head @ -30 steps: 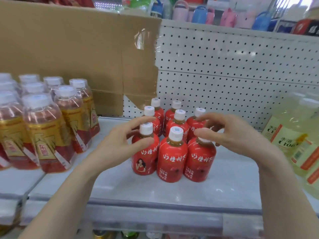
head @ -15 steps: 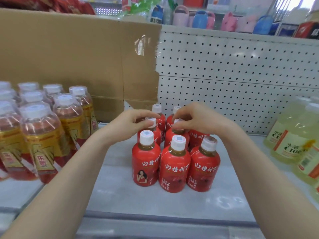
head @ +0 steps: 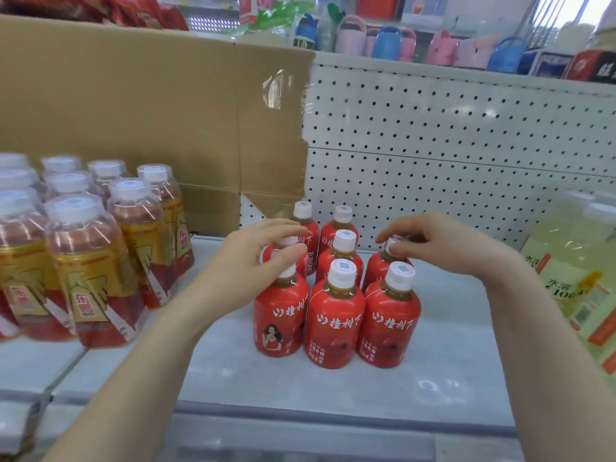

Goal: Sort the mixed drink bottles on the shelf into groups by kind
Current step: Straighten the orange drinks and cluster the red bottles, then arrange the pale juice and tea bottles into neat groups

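The shelf (head: 450, 355) looks almost sorted: gold-label bottles (head: 90, 278) stand left, red bottles (head: 333, 325) in the middle, pale yellow bottles (head: 580, 261) right. The left hand (head: 253, 261) and right hand (head: 446, 245) each pinch a red cap.

Mid shelf (head: 450, 368) — small bottles (head: 336, 315), 3 rows; tall bottles (head: 90, 278) to L w/ cardboard (head: 133, 111) behind; big jugs (head: 573, 278) far R — pegboard (head: 466, 145) at back.

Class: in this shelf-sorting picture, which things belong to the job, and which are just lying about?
Job: red-label bottles, whose caps the left hand and right hand pinch; gold-label bottles; pale yellow bottles; shelf.
Lying about: cardboard box; pegboard; pink and blue containers above.
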